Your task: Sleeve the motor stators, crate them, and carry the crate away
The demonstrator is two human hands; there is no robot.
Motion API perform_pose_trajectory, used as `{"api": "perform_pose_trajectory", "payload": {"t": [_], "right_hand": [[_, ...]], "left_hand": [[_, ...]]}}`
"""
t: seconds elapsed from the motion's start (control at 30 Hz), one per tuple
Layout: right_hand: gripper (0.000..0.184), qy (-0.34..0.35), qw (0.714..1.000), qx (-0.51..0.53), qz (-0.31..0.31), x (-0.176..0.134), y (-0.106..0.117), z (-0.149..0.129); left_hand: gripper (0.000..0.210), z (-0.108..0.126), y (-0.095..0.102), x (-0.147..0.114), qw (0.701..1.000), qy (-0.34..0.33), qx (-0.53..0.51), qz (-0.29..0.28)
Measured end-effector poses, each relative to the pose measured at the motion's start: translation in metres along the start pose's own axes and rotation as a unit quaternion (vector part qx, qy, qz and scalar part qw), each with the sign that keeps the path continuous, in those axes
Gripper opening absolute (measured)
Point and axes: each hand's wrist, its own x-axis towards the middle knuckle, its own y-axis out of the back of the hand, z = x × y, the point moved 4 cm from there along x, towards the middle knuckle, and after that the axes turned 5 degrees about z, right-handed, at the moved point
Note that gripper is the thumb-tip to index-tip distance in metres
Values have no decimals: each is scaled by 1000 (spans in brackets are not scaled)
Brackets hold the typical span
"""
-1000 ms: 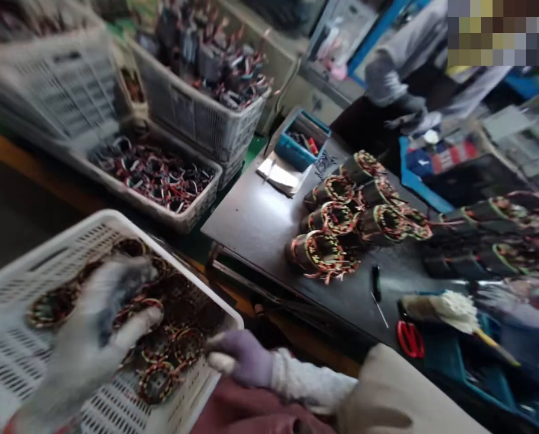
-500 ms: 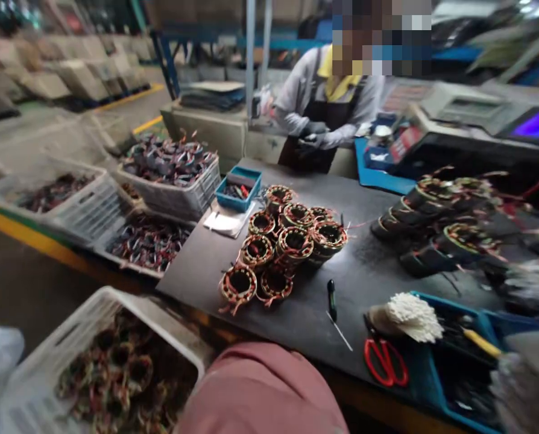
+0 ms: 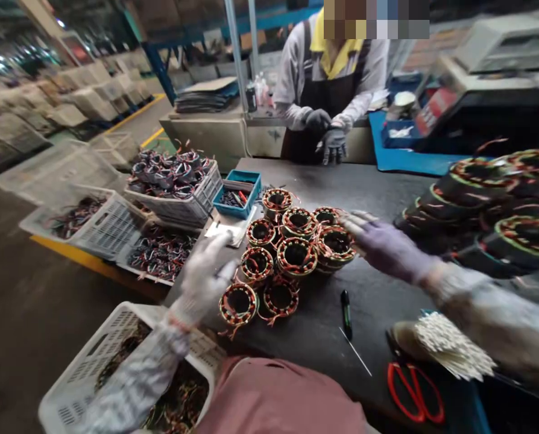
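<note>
Several wound motor stators [image 3: 296, 256] stand in a cluster on the dark table [image 3: 315, 343], red, yellow and copper wires round their rims. My left hand [image 3: 206, 271], in a pale glove, hovers left of the cluster with fingers apart and nothing in them. My right hand [image 3: 382, 244], in a purplish glove with pale fingertips, reaches from the right with fingers stretched out. Its tips are at the rightmost stator [image 3: 336, 242]; I cannot tell whether they touch it. A black marker [image 3: 346, 313] and a thin metal rod [image 3: 356, 352] lie in front of the cluster.
Red-handled scissors [image 3: 415, 392] and a bundle of white sticks [image 3: 454, 346] lie at front right. More stators are stacked [image 3: 468, 187] at right. A white crate [image 3: 52, 386] stands below my left arm. A co-worker [image 3: 328, 96] in grey gloves stands across the table.
Both my hands have come in to either side of the stators; the left was out of view. The view has shifted slightly. The co-worker's hands have moved a little apart.
</note>
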Motion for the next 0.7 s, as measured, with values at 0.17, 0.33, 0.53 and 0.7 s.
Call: {"api": "perform_pose_trajectory", "payload": {"t": [0.17,0.33,0.53,0.7], "right_hand": [[79,179,967,-1,-179,68,-90,5],[65,238,951,15,-198,95,-105,-7],[50,244,936,21,-253,103,-98,-4],[46,220,948,44,-227,101,-103,0]], "left_hand": [[92,29,-113,38,982,34,-25,-182],[68,35,-172,134,981,-39,-22,-187],[107,6,-234,197,901,-146,128,-387],[103,11,-232,205,893,-128,211,-377]]}}
